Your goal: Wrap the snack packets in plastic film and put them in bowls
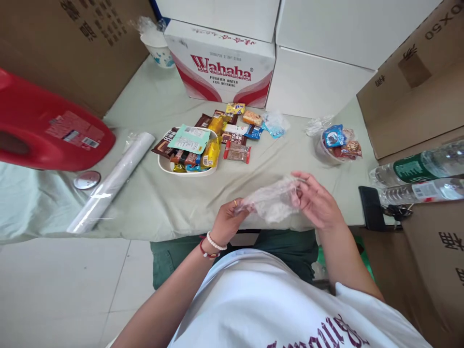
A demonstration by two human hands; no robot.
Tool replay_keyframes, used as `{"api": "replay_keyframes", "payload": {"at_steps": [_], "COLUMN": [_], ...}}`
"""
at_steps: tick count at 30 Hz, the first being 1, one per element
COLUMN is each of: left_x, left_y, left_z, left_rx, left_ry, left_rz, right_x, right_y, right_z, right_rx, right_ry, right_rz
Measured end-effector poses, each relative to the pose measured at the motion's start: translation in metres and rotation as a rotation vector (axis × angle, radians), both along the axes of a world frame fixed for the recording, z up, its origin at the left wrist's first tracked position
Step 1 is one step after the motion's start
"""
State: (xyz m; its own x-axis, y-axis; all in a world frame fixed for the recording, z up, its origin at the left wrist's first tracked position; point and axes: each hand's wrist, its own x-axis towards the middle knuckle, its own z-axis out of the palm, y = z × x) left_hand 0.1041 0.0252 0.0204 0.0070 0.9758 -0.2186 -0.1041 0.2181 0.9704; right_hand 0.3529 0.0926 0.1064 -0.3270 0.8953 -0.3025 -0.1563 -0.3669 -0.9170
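Between my two hands, over the table's front edge, stretches a thin clear plastic bag or film (pixel 273 199), crumpled in its middle. My left hand (pixel 232 218) pinches its left end between thumb and fingers. At its right end, my right hand (pixel 316 197) grips it with thumb and forefinger, the other fingers curled loosely. Beyond my left hand stands a white bowl (pixel 163 166) heaped with wrapped snacks (pixel 192 145). Farther right, a clear plastic tub (pixel 322 153) holds several small snack packets (pixel 334 136).
Loose snacks (pixel 237 152) lie beside the bowl. A plastic roll (pixel 112 186), a round tin-like disc (pixel 87 180) and a red jug (pixel 54 125) occupy the left. Behind stands a Wahaha carton (pixel 221 67). Bottles (pixel 424 166) and a dark phone-like object (pixel 371 208) lie at right.
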Motion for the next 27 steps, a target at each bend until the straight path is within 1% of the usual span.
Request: {"api": "replay_keyframes", "payload": {"at_steps": [1, 2, 3, 4, 5, 8, 10, 12, 15, 17, 19, 21, 23, 24, 25, 26, 27], "left_x": [0.003, 0.006, 0.010, 0.013, 0.017, 0.021, 0.018, 0.009, -0.014, -0.028, -0.039, -0.042, -0.038, -0.033, -0.027, -0.019, -0.009], "left_y": [-0.003, -0.007, -0.010, -0.012, -0.015, -0.019, -0.020, -0.018, -0.012, -0.008, -0.005, -0.004, -0.006, -0.008, -0.012, -0.016, -0.020], "left_z": [0.000, 0.001, 0.002, 0.002, 0.003, 0.004, 0.004, 0.003, 0.003, 0.004, 0.006, 0.009, 0.014, 0.017, 0.021, 0.025, 0.029], "left_rx": [-0.067, -0.112, -0.141, -0.157, -0.164, -0.172, -0.220, -0.306, -0.411, -0.422, -0.397, -0.379, -0.385, -0.367, -0.317, -0.222, -0.085], "left_ry": [-0.049, -0.081, -0.092, -0.083, -0.064, -0.009, 0.003, 0.007, 0.024, 0.063, 0.107, 0.097, 0.067, 0.085, 0.145, 0.248, 0.377], "left_rz": [0.108, 0.199, 0.261, 0.289, 0.285, 0.199, 0.176, 0.192, 0.206, 0.230, 0.294, 0.367, 0.393, 0.391, 0.389, 0.386, 0.384], "right_x": [-0.003, -0.007, -0.014, -0.023, -0.033, -0.062, -0.074, -0.076, -0.066, -0.059, -0.055, -0.055, -0.058, -0.061, -0.063, -0.066, -0.069], "right_y": [0.003, 0.003, 0.001, -0.004, -0.011, -0.030, -0.033, -0.026, -0.011, -0.005, -0.005, -0.010, -0.017, -0.020, -0.023, -0.026, -0.028], "right_z": [-0.004, -0.010, -0.020, -0.031, -0.043, -0.076, -0.088, -0.091, -0.086, -0.084, -0.086, -0.090, -0.095, -0.097, -0.098, -0.098, -0.098], "right_rx": [0.053, 0.088, 0.101, 0.094, 0.079, 0.053, 0.049, 0.033, 0.004, 0.006, 0.056, 0.203, 0.415, 0.504, 0.573, 0.618, 0.643], "right_ry": [-0.001, 0.002, 0.000, -0.014, -0.040, -0.181, -0.246, -0.253, -0.257, -0.286, -0.352, -0.503, -0.701, -0.773, -0.826, -0.870, -0.922], "right_rz": [-0.105, -0.171, -0.197, -0.185, -0.146, -0.016, -0.014, -0.075, -0.181, -0.213, -0.212, -0.200, -0.185, -0.177, -0.172, -0.162, -0.143]}}
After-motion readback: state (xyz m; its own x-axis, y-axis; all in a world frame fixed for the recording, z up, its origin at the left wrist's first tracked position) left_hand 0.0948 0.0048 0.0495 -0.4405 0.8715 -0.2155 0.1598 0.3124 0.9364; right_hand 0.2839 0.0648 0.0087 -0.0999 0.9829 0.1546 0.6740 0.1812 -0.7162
